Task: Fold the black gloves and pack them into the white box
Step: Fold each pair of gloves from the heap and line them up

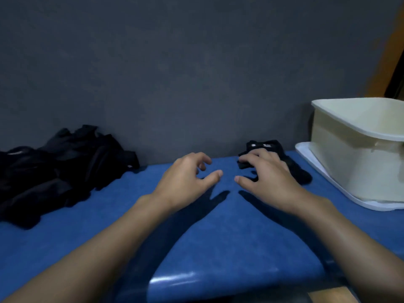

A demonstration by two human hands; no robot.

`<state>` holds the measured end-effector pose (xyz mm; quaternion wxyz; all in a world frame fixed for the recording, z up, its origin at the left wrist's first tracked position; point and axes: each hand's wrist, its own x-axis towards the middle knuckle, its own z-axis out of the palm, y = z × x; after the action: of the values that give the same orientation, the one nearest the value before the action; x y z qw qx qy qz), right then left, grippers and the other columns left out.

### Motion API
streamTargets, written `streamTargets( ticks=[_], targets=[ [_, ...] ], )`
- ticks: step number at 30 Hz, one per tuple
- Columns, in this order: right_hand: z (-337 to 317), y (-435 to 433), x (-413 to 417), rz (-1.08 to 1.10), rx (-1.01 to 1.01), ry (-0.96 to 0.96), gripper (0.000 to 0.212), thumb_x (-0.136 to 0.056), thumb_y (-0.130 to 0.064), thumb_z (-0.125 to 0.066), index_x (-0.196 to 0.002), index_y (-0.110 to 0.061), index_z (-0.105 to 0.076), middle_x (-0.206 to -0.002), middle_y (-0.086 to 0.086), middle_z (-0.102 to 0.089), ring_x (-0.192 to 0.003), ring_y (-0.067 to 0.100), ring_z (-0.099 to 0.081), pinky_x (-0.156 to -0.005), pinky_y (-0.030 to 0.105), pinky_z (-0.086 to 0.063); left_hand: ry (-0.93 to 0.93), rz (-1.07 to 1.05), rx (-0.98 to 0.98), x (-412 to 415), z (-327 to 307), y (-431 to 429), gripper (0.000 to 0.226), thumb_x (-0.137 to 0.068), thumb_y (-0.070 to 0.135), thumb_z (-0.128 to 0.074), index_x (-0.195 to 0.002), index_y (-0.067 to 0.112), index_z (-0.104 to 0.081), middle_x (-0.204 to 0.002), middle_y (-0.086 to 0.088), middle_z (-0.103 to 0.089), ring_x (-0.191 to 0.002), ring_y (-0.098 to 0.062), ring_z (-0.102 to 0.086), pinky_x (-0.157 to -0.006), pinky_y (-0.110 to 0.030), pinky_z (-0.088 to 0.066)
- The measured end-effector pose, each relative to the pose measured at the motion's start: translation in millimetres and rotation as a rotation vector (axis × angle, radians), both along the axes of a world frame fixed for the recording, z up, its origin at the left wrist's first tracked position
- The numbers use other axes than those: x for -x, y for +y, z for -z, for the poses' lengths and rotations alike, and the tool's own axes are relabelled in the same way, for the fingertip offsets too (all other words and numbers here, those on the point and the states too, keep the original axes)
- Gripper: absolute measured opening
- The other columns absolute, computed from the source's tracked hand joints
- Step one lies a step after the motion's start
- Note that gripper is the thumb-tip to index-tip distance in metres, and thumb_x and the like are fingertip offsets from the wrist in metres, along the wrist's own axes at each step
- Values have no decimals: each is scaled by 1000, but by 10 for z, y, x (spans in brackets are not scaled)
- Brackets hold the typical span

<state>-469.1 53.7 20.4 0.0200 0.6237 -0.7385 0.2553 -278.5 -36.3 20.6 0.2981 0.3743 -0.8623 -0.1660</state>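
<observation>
We mark the left hand (188, 178) just left of frame centre, palm down over the blue table top (218, 241). Fingers loosely curled, thumb stuck out toward the other hand. It holds nothing, so released. We cannot tell if it touches the surface or sits just above it; its shadow falls right below it.

The right hand (270, 178) is just right of centre, palm down, fingers spread and arched, tips down on a black glove (302, 174). The thumb points left, off the cloth. We read this as resting or pressing on the glove, not wrapped round it, so no real grasp.

The glove looks bunched or folded, with small white marks on its far edge. It lies on the blue top close to the grey wall (175, 62) and near the box, not touching it as far as we can see.

The white box (358, 162) sits at the right edge of the frame, open on top. It stands on a flat white tray or lid (306, 156) whose rim sticks out toward the hands. The box floor is out of view.

A pile of black gloves (61, 169) lies heaped at the left of the frame, on the blue top against the wall, well apart from both hands.

There is an orange strip (391, 51) in the upper right corner, too blurred for us to say more
</observation>
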Motion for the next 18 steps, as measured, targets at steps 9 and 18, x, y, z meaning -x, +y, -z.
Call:
streamTargets(
  ticks=[9,18],
  targets=[
    [-4,-525,-1224,-322,-43,-31,33,-93,-42,-58,-125,-31,-58,-128,-16,-47,-125,9,-37,-105,28,-26,44,-299,136,-1830,-125,-67,16,-90,36,-65,-101,26,-69,-97,14,-62,-93,-2,-58,-83,-28,-48],
    [-107,-1365,-2091,-385,-71,-60,36,-93,-37,-58,-127,-29,-56,-148,-6,-31,-137,16,-26,-113,40,-26,-193,-473,352,-2494,30,-295,31,-89,30,-65,-118,21,-68,-128,2,-53,-127,-22,-40,-100,-36,-35]
  ],
)
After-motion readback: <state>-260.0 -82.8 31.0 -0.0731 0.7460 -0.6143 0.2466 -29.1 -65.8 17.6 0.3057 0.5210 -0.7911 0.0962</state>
